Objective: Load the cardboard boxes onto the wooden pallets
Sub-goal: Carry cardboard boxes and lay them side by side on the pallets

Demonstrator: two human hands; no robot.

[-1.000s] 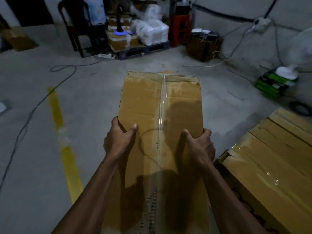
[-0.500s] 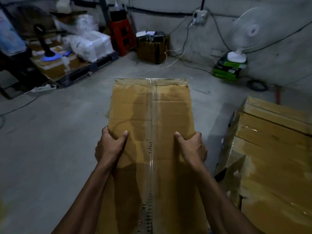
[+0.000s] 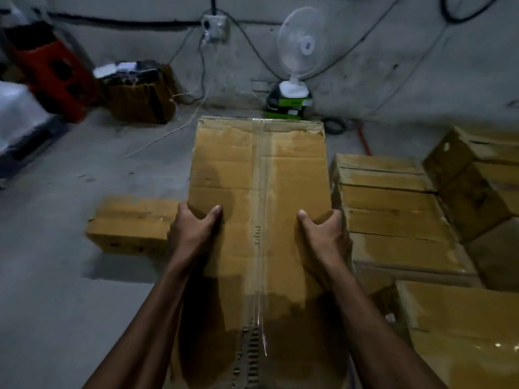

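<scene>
Since a second ago I have turned to my right: the yellow floor line and the chair are gone from view, and the white fan (image 3: pixel 299 49) on its green box now stands straight ahead against the wall, with a stack of boxes (image 3: pixel 393 209) come in close on my right.

My left hand (image 3: pixel 193 234) grasps the left edge of the cardboard box (image 3: pixel 258 192), thumb laid across the top and fingers wrapped down the side; my right hand (image 3: pixel 325 237) mirrors it on the right edge. Both grips are clenched on the carton, which hangs in the air in front of my chest, long axis pointing away from me, the taped seam running down the middle. I hold it near its middle on both sides, I judge, so that the weight balances and neither end dips.

Just to the right, the stacked cartons sit tight together, and the carried one nearly touches their nearest edge; that looks like where this one belongs. A lone small carton (image 3: pixel 132 223) lies on the concrete floor (image 3: pixel 56 276) to my left.

I cannot see any wooden pallet: the stack hides whatever it rests on. My fingertips are hidden under the box sides, and its near end is cut off by the frame. The dim light blurs the red crate (image 3: pixel 53 68) and clutter at far left.
</scene>
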